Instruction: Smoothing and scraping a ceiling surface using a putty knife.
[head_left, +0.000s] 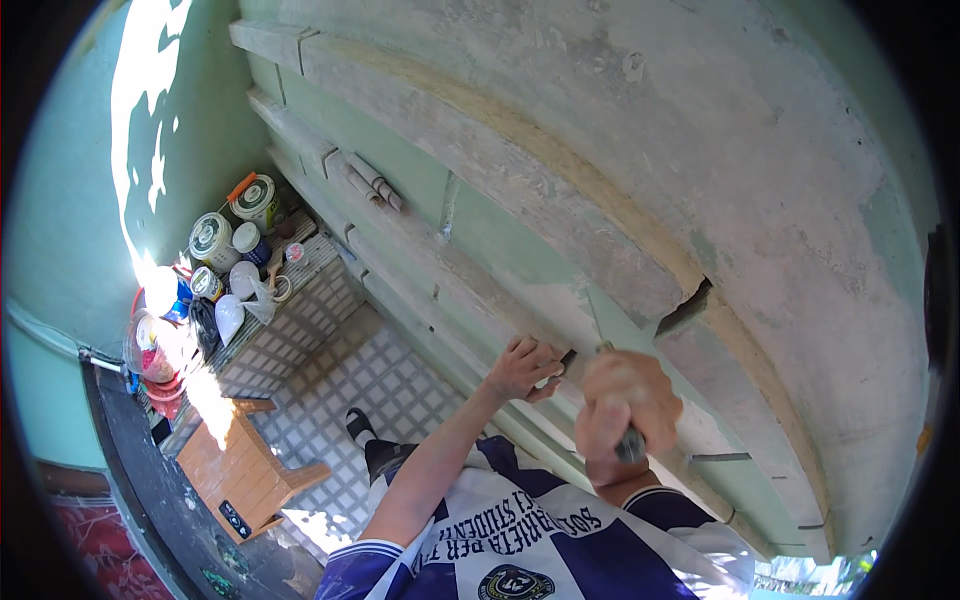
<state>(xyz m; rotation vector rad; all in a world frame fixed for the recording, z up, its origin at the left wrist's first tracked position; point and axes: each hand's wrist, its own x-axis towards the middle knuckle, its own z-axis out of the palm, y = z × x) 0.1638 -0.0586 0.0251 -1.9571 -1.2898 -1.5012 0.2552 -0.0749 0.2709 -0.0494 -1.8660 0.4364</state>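
Gripping a hand tool (630, 446), my right hand (628, 400) is clamped in a full fist, fingers wrapped round the handle. The dark, rounded handle end shows below the fist; the far end, beyond the knuckles and toward the wall (560, 300), is thin and too indistinct to identify. The fist itself is slightly blurred.

My left hand (525, 368) is beside it, well forward and apart from the right, fingers bent and partly curled at a pale horizontal ledge (470, 262). Something small and whitish shows near the thumb; I cannot tell whether it is held. A dark notch (568, 362) lies just beside these fingertips.

Condition of the wall: pale green, with patchy grey-white coating over the ledges and the upper surface. The thick upper ledge (500, 130) bears a rough tan top edge and a dark broken gap toward the right. Rolled grey sheets (372, 183) rest along the ledge to the left. Paint buckets (211, 238) stand on a tiled worktop (285, 350) at far left, near a wooden stool (225, 455).
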